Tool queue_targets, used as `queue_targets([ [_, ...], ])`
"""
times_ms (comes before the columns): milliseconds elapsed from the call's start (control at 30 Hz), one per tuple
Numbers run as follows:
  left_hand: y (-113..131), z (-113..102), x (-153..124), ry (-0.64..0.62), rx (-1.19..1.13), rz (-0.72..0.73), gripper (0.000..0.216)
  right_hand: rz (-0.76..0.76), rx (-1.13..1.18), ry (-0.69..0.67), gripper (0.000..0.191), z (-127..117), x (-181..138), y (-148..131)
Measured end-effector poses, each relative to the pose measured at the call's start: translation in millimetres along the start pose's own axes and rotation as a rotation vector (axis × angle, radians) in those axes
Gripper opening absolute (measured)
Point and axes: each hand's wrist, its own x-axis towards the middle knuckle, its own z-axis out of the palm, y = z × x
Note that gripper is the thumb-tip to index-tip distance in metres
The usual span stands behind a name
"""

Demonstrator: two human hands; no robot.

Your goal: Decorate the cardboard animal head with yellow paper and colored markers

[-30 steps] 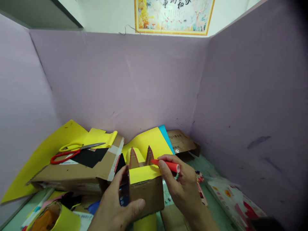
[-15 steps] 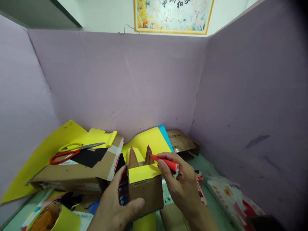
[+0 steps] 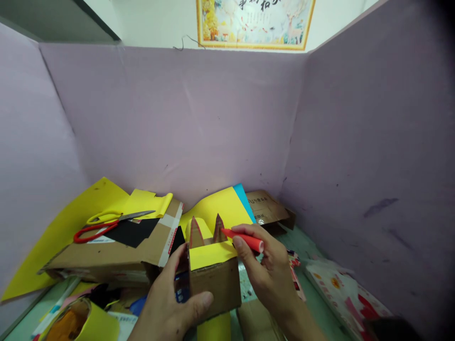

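A small cardboard box [image 3: 221,285] has a yellow paper strip [image 3: 212,255] along its upper edge and two pointed cardboard ears [image 3: 196,233] rising from it, edged in red. My left hand [image 3: 174,293] grips the box from its left side, thumb across the front. Between the thumb and fingers of my right hand [image 3: 265,265] is a red marker [image 3: 249,240], its tip touching or very close to the right ear [image 3: 219,229]. Below the box a yellow paper piece [image 3: 213,327] shows in part.
On the left, scissors [image 3: 106,225] and black paper [image 3: 135,233] lie on a flat cardboard box [image 3: 106,258]. A yellow tube [image 3: 103,322] stands at front left. Yellow sheets [image 3: 213,206] and brown packaging [image 3: 266,206] lean at the back. A plastic-wrapped packet [image 3: 344,293] lies right.
Almost nothing differs. The box and both hands appear very slightly shifted, with the marker still at the right ear.
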Motion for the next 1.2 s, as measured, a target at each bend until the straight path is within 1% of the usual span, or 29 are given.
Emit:
queue_targets([
  [133, 5, 1, -2, -0.008, 0.013, -0.02, 0.08, 0.018, -0.021, -0.022, 0.009, 0, 0, -1],
  [300, 4, 1, -3, 0.024, -0.003, -0.021, 0.079, 0.008, 0.013, -0.006, 0.01, 0, 1, 1],
  [467, 8, 1, -3, -0.02, 0.004, -0.036, 0.08, 0.013, -0.016, -0.02, 0.006, -2, 0, -1],
  [600, 9, 2, -4, 0.012, 0.006, -0.029, 0.081, 0.01, 0.0, -0.012, 0.007, -1, 0, 0],
  [733, 11, 3, -4, 0.015, -0.002, -0.031, 0.081, 0.023, 0.009, -0.01, 0.01, -2, 0, 0],
  [900, 11, 2, -3, -0.029, 0.037, -0.031, 0.081, 0.04, -0.017, -0.024, 0.009, -3, 1, -3],
  [1067, 6, 3, -1, 0.025, 0.0, -0.023, 0.08, 0.027, 0.01, -0.009, 0.01, -2, 2, 0],
  [1200, 6, 4, -1, 0.034, -0.018, -0.042, 0.082, 0.017, 0.021, -0.006, 0.009, -4, 2, -2],
])
